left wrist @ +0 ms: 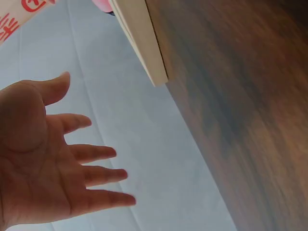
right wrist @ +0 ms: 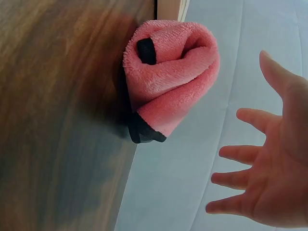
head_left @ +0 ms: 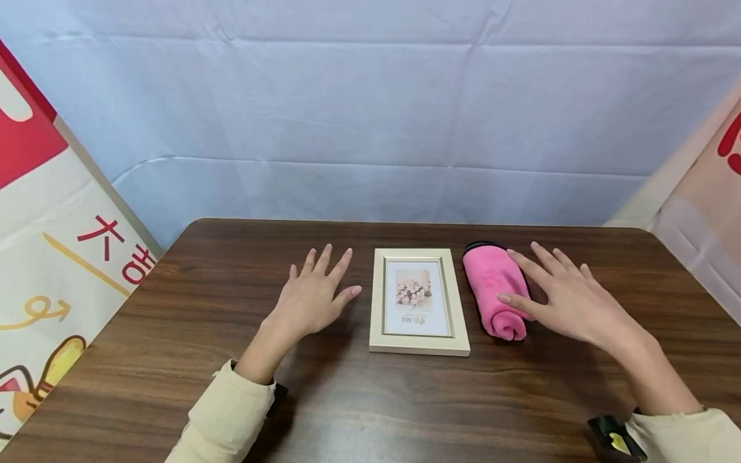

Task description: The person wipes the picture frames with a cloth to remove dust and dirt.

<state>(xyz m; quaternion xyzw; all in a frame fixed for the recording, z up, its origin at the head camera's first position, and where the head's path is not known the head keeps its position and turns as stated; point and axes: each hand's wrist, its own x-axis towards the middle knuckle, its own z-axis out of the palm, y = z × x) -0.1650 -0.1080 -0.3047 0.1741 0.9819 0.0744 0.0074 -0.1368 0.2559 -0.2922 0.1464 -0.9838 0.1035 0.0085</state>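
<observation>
A cream picture frame [head_left: 377, 302] lies flat, its picture of pink flowers above the words "free style" facing up. Just right of it is a rolled pink towel [head_left: 494, 283] with dark edging; its spiral end [right wrist: 168, 72] shows in the right wrist view. My left hand [head_left: 312, 299] hovers left of the frame, fingers spread and holding nothing. Over the towel's right side, my right hand [head_left: 570, 299] has its fingers spread, thumb and index finger overlapping the towel in the head view. In the right wrist view that hand stays apart from the towel.
Both things lie on a dark wooden table [head_left: 370, 405] with rounded far corners. A pale blue cloth [head_left: 347, 116] hangs behind it. Printed sheets with red characters stand at the left [head_left: 64, 225] and right [head_left: 706, 212].
</observation>
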